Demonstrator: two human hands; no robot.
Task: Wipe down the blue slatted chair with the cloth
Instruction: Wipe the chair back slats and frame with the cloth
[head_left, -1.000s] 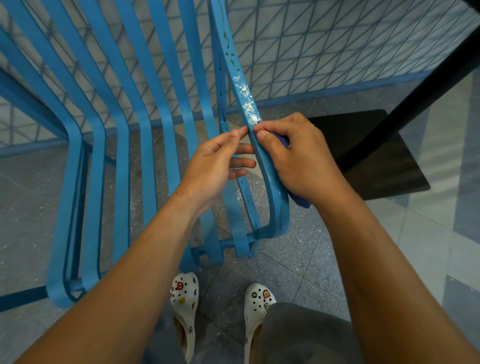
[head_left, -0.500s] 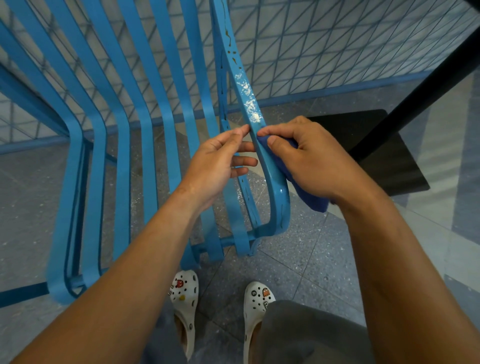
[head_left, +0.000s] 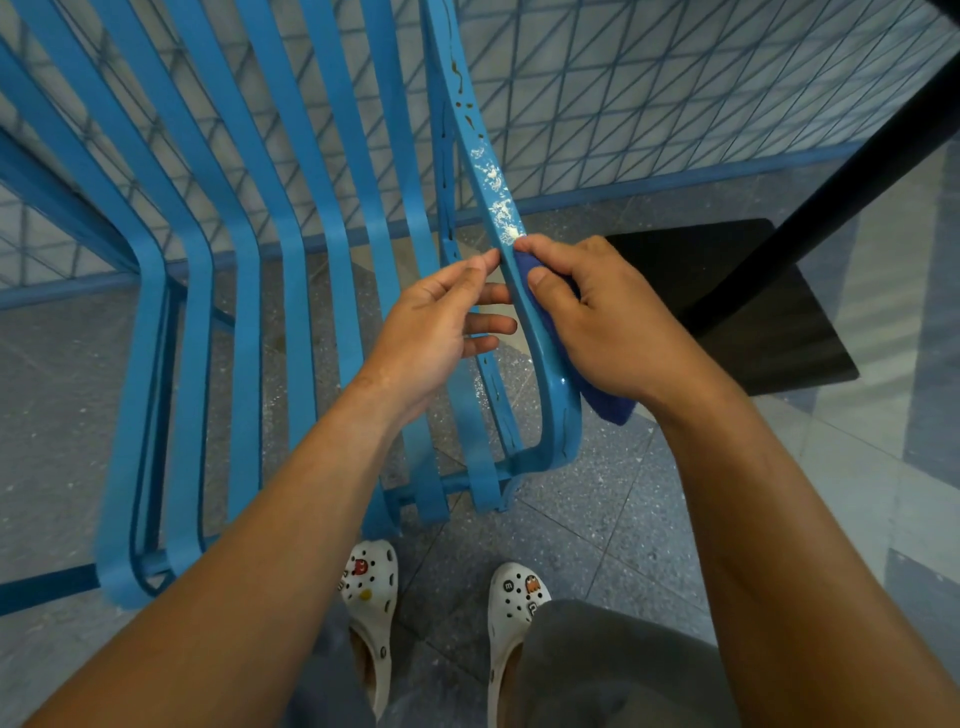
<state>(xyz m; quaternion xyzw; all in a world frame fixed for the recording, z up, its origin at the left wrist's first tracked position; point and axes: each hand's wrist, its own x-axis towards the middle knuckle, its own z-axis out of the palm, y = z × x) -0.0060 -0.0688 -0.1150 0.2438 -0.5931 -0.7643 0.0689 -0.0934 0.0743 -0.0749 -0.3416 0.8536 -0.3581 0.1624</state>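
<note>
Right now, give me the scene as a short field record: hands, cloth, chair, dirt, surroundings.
left hand: open, fingertips touch the outer slat from its inner side
right hand: grips the dark blue cloth, pressing it to the slat's outer side
chair: blue, slatted
outer slat: between the two hands
dirt: white flecks on the slat just above the right thumb; darker marks higher up
floor: grey speckled tile
feet: white clogs below the chair

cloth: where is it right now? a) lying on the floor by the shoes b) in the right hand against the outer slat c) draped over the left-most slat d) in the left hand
b: the dark blue cloth sits under the right hand, pressed to the chair's outer slat just below the white specks.
</note>
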